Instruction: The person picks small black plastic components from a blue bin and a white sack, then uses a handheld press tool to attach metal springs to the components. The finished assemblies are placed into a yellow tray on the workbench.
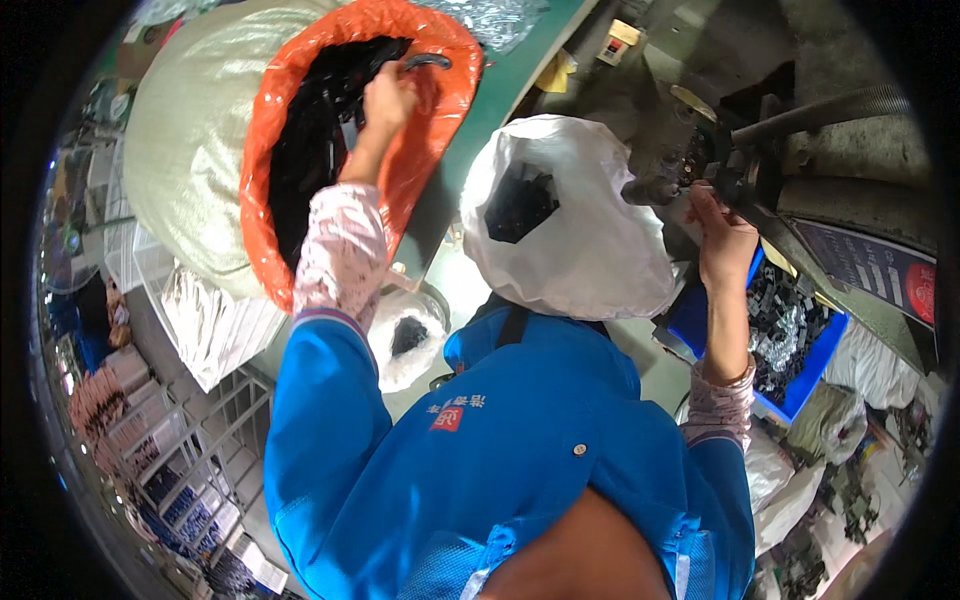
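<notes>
My left hand (391,98) is over the mouth of a big sack, its fingers closed at one end of a curved dark piece (428,61). The sack's orange plastic liner (440,100) is folded outward around a heap of black parts (310,125). On the right, my right hand (724,240) is raised to a dark metal machine (765,160). Its fingers are pinched together at the machine's working end, and whatever they grip is too small to make out. Between my hands stands an open white bag (590,245) with black pieces (522,207) inside.
A blue bin (800,385) of small dark parts sits below my right hand. A smaller white bag (425,350) stands below the orange-lined sack. A metal rack (215,440) is at lower left; several bags (830,425) crowd the right. The green table (490,95) runs behind.
</notes>
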A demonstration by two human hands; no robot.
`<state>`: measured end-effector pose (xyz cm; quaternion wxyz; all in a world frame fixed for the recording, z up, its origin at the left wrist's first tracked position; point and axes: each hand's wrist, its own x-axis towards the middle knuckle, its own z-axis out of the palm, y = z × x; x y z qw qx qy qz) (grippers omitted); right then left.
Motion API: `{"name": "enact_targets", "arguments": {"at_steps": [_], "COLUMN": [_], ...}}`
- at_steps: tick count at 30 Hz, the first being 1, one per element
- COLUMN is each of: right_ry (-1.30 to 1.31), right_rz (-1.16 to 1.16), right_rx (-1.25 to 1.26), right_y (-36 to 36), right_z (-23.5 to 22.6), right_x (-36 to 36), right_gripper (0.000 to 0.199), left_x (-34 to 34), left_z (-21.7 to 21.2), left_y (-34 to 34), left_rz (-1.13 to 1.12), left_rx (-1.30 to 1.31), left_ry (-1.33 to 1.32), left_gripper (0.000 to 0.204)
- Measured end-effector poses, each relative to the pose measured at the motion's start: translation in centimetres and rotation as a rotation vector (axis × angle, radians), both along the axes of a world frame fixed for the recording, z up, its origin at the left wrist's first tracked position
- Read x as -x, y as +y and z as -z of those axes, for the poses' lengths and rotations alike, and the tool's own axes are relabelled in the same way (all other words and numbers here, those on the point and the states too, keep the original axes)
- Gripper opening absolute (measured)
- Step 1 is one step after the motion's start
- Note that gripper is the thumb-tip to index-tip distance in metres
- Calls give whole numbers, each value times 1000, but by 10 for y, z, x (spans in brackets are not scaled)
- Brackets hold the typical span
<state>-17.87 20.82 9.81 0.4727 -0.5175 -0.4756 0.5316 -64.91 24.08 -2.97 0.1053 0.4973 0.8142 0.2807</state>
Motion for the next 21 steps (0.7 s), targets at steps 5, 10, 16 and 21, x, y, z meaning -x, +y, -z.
{"name": "enact_targets", "arguments": {"at_steps": [5, 10, 16, 21], "right_ry": [-376, -361, -539, -677], "right_rz": [1, 33, 112, 449], "right_rx": [-235, -230, -221, -156], "right_y": [-15, -52, -138, -179], "right_z": [18, 15, 42, 51], "right_x": [2, 9, -50, -149], "right_gripper": [14, 21, 12, 11], "left_x": [51, 58, 61, 33], "left_z": [40, 41, 21, -34], "left_y": [30, 24, -18, -91], "left_rz": [101, 205, 217, 306], "left_rx": [359, 357, -292, -448], "left_ry": [348, 369, -253, -1186], "left_gripper": [39, 47, 27, 37]}}
